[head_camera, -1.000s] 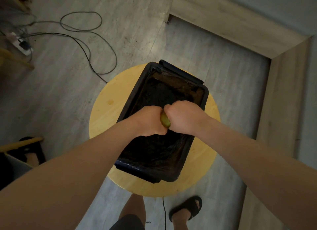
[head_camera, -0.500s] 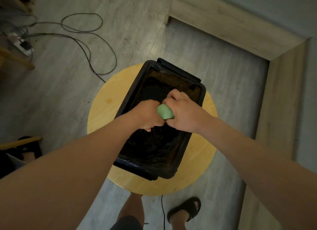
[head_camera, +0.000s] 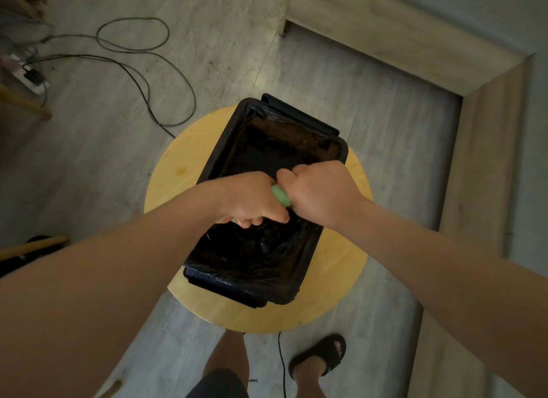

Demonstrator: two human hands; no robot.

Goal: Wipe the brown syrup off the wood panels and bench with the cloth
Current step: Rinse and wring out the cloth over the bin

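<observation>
a pale green cloth [head_camera: 280, 196], twisted into a tight, smooth roll, is squeezed between the two hands. only a short rounded stretch shows in the gap between them, and a small green bit peeks out under the left fingers. the left hand [head_camera: 252, 200] is curled into a fist round one end of the cloth, back of the hand up and fingertips tucked underneath. the right hand [head_camera: 321, 191] is clenched round the other end, thumb folded over the top. the two fists are almost touching. they are held above the middle of a black rectangular tub [head_camera: 225, 288] with rounded corners. the tub is lined with crinkled, glossy black plastic film that folds over its rim, and the inside looks dark and wet, with a brownish tint at the far end. it stands at a slant on a round desk [head_camera: 178, 172] of smooth yellowish wood with a small darker spot on its left part. the floor [head_camera: 89, 160] is grey, matte planks with a faint wood grain. thin black cables [head_camera: 142, 80] loop across it toward a white power strip [head_camera: 26, 74] at the left edge. pale wooden trim [head_camera: 385, 35] makes a corner at the upper right. a foot in a black sandal [head_camera: 320, 354] stands just past the desk's near edge.
</observation>
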